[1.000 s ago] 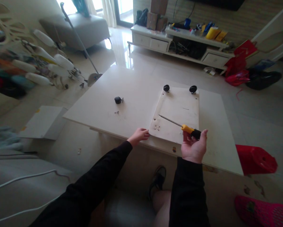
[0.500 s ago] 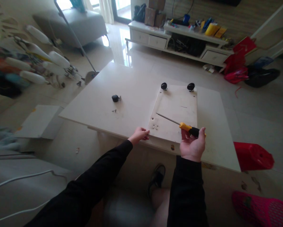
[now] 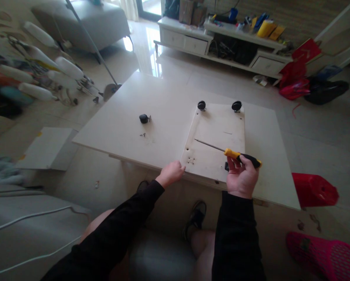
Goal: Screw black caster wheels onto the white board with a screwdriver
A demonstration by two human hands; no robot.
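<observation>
My right hand (image 3: 242,177) is closed round a yellow-and-black screwdriver (image 3: 232,153), its shaft pointing left over a white board (image 3: 214,128). My left hand (image 3: 172,173) grips the board's near left corner, fingers curled at the edge. Two black casters stand on the board's far corners, a left caster (image 3: 201,105) and a right caster (image 3: 237,106). Beside my right fingers shows a dark piece (image 3: 226,166), mostly hidden by the hand. Small screw holes (image 3: 191,160) mark the near left corner. A loose caster (image 3: 144,118) lies on the table, with small screws (image 3: 142,134) in front of it.
The board lies on a white table (image 3: 113,128). A red stool (image 3: 314,190) stands by the table's right end, near a pink mesh slipper (image 3: 321,253). A white box (image 3: 47,148) is on the floor at left. Beyond is a cluttered TV cabinet (image 3: 192,41).
My right hand and the screwdriver have shifted slightly right. The left hand has turned a little and its fingers are more curled at the board's corner. The view has tilted slightly downward.
</observation>
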